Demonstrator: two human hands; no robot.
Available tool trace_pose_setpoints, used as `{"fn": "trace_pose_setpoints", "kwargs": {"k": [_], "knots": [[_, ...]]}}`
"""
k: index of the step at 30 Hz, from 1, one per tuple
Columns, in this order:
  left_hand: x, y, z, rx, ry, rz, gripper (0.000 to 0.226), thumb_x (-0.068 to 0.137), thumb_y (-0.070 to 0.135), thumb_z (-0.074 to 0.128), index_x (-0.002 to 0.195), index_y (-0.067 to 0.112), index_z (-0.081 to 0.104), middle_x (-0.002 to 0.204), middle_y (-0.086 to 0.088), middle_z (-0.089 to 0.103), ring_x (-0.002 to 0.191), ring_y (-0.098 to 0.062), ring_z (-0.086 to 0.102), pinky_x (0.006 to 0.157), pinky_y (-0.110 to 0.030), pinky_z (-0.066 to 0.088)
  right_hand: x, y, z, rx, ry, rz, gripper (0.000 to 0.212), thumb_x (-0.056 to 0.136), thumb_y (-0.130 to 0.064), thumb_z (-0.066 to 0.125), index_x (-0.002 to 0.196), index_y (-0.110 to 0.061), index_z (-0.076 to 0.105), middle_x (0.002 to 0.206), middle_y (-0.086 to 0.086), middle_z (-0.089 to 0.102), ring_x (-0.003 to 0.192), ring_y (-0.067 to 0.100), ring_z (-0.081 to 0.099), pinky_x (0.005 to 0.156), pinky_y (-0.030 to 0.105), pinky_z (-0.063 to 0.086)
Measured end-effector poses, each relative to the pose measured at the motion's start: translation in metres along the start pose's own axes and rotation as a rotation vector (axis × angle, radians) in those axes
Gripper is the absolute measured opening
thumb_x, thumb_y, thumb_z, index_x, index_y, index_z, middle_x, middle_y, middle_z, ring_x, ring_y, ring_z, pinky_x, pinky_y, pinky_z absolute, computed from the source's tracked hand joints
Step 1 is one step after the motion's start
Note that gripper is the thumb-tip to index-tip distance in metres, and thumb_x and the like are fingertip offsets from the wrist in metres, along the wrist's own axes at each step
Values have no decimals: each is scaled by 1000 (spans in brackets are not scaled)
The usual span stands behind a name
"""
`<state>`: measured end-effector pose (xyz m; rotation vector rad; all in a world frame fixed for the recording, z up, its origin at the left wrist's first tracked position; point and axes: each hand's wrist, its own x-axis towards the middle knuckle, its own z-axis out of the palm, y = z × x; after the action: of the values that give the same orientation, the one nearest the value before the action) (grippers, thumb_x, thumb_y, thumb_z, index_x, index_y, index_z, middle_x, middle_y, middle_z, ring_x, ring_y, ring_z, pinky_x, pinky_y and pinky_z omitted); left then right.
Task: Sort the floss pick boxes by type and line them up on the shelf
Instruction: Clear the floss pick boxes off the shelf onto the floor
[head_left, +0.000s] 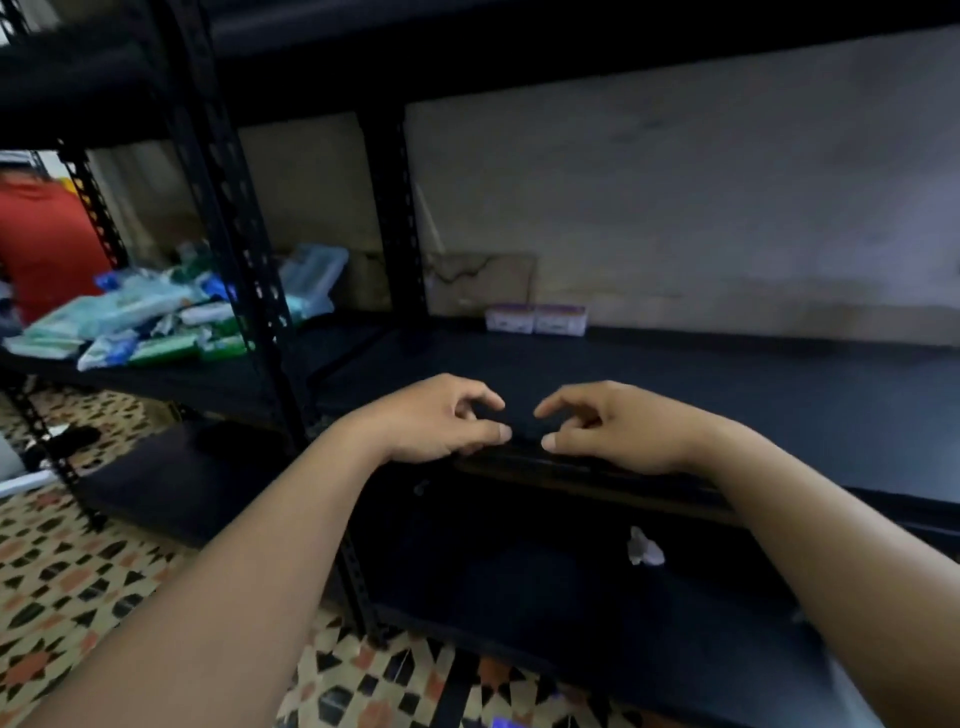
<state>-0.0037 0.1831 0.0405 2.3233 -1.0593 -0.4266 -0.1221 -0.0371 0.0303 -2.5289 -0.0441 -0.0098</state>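
Observation:
Two white boxes with purple tops (536, 318) stand side by side at the back of the black shelf (727, 395), against the wall. A heap of mixed floss pick boxes and packets (140, 322) in green, blue and white lies on the neighbouring shelf to the left. My left hand (441, 421) and my right hand (608, 426) hover close together over the shelf's front edge, fingers curled and apart, holding nothing. The frame is blurred.
Black perforated uprights (244, 270) separate the two shelf bays. A lower shelf (519, 571) holds a crumpled white scrap (644, 548). A person in a red top (41, 244) stands at the far left. The floor is patterned tile (67, 587).

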Motion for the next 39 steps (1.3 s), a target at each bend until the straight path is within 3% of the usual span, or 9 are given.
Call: {"fn": "trace_pose_setpoints", "kwargs": {"k": [7, 11, 16, 19, 24, 28, 31, 35, 39], "knots": [[70, -21, 0, 37, 97, -73, 41, 83, 50, 74, 117, 29, 69, 105, 4, 69, 95, -11, 67, 93, -31, 52, 56, 47, -4, 186, 144, 114, 33, 86, -42, 71, 116, -31, 66, 100, -7, 70, 96, 8, 66, 91, 24, 48], [105, -37, 9, -40, 193, -81, 27, 82, 47, 75, 104, 31, 72, 94, 3, 66, 83, -10, 63, 79, -27, 47, 81, 66, -2, 263, 209, 144, 28, 85, -37, 73, 111, -31, 66, 95, -9, 71, 93, 9, 67, 92, 28, 50], [147, -51, 10, -93, 315, -85, 15, 84, 43, 74, 94, 31, 73, 89, 4, 67, 83, -13, 65, 77, -30, 50, 115, 84, -11, 249, 262, 181, 23, 85, -37, 73, 106, -36, 65, 90, -10, 70, 86, 6, 66, 83, 24, 50], [172, -57, 6, -120, 370, -85, 13, 85, 39, 74, 92, 28, 75, 91, 3, 68, 87, -13, 65, 76, -27, 48, 137, 98, -17, 219, 368, 213, 20, 85, -37, 72, 103, -35, 65, 89, -10, 69, 86, 7, 65, 75, 21, 45], [220, -71, -2, -151, 475, -127, 13, 85, 39, 74, 85, 27, 74, 85, 3, 68, 81, -14, 64, 68, -26, 46, 171, 119, -29, 198, 536, 269, 24, 87, -35, 69, 110, -29, 64, 98, -7, 66, 91, 10, 60, 82, 21, 41], [253, -80, -8, -156, 635, -206, 19, 84, 46, 70, 81, 28, 73, 83, 7, 70, 80, -13, 65, 67, -26, 50, 197, 134, -41, 171, 595, 335, 27, 91, -41, 63, 113, -26, 62, 99, -4, 62, 82, 11, 56, 74, 24, 41], [270, -82, -14, -149, 713, -291, 26, 87, 49, 63, 88, 25, 74, 85, 2, 69, 76, -18, 64, 71, -31, 57, 216, 145, -48, 203, 664, 387, 26, 88, -48, 65, 104, -29, 60, 100, -1, 64, 74, 8, 56, 68, 23, 43], [289, -84, -17, -58, 749, -326, 44, 88, 57, 57, 116, 26, 70, 106, -3, 68, 94, -27, 64, 79, -32, 54, 233, 150, -53, 115, 681, 438, 35, 87, -57, 61, 101, -25, 59, 111, 7, 64, 96, 25, 60, 90, 33, 49], [310, -89, -19, 119, 648, -354, 73, 87, 74, 41, 135, 22, 56, 137, -10, 58, 120, -34, 57, 92, -34, 47, 247, 154, -55, -70, 576, 468, 56, 90, -66, 47, 118, -19, 61, 117, 9, 65, 85, 24, 53, 72, 32, 41]]}}
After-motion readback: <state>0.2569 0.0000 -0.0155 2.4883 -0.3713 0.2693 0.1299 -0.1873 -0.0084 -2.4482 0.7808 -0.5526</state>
